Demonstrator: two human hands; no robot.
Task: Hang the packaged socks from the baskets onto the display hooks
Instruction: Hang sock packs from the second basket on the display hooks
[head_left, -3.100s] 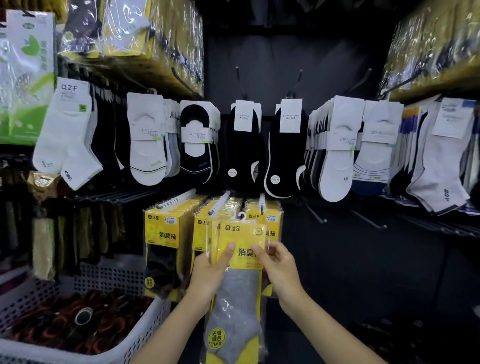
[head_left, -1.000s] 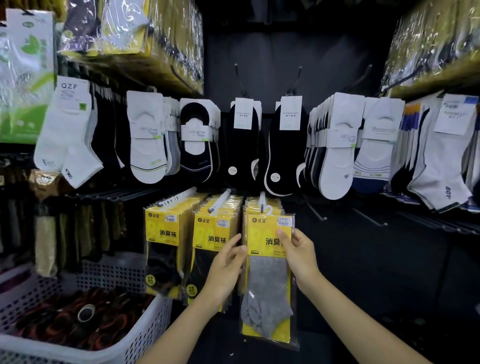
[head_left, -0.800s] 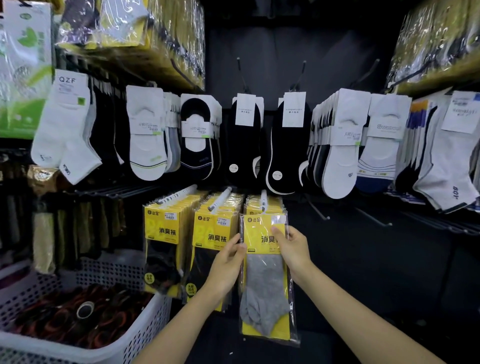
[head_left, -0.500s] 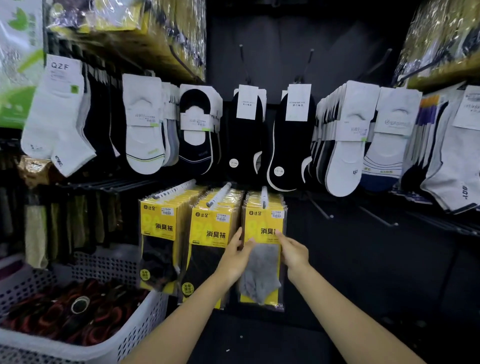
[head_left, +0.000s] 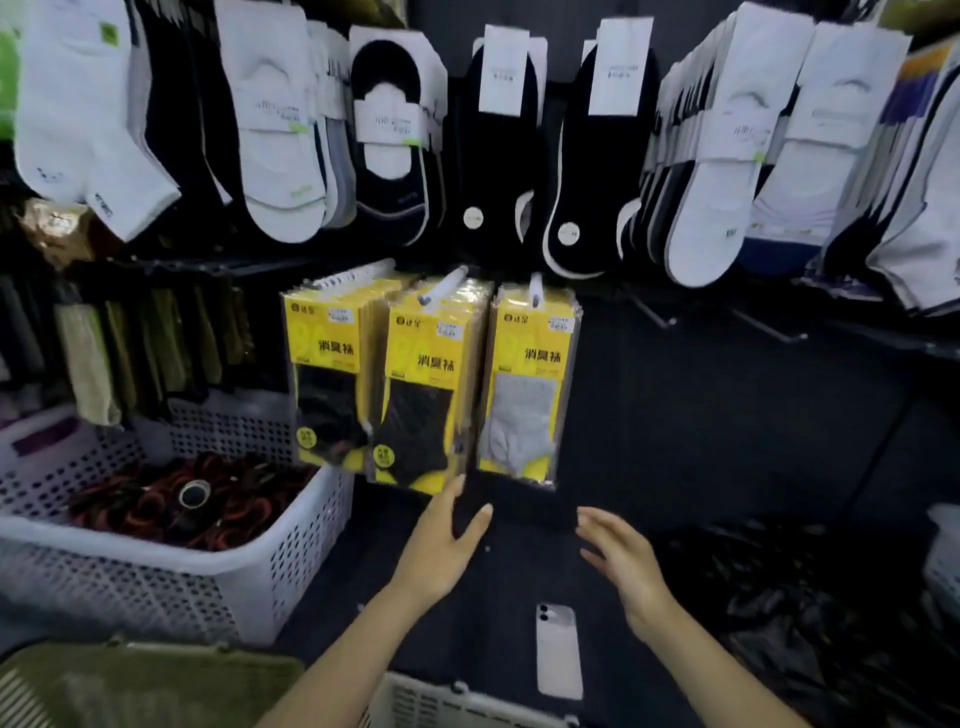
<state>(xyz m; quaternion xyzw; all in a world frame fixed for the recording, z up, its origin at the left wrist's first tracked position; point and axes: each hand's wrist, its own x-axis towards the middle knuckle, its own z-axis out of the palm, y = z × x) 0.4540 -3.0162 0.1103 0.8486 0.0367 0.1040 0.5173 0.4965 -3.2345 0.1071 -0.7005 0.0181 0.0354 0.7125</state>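
A yellow pack with a grey sock (head_left: 531, 384) hangs on the rightmost of three white display hooks (head_left: 535, 286). Two more rows of yellow packs with black socks (head_left: 415, 384) hang to its left. My left hand (head_left: 441, 545) is below the packs with straight fingers and holds nothing. My right hand (head_left: 623, 556) hovers lower right, fingers relaxed, also with nothing in it. A white basket rim (head_left: 457, 701) shows at the bottom edge between my arms.
A white perforated basket (head_left: 291, 561) with dark red-black items stands at the left. An olive basket (head_left: 145, 686) lies at the bottom left. A white phone (head_left: 558, 649) lies on the dark floor. Loose white and black socks (head_left: 498, 145) hang above. Bare hooks (head_left: 769, 327) stick out at right.
Both hands have let go of the grey-sock pack, which now hangs on the hook, and dropped below it. The view has tilted down, showing the phone and lower baskets.
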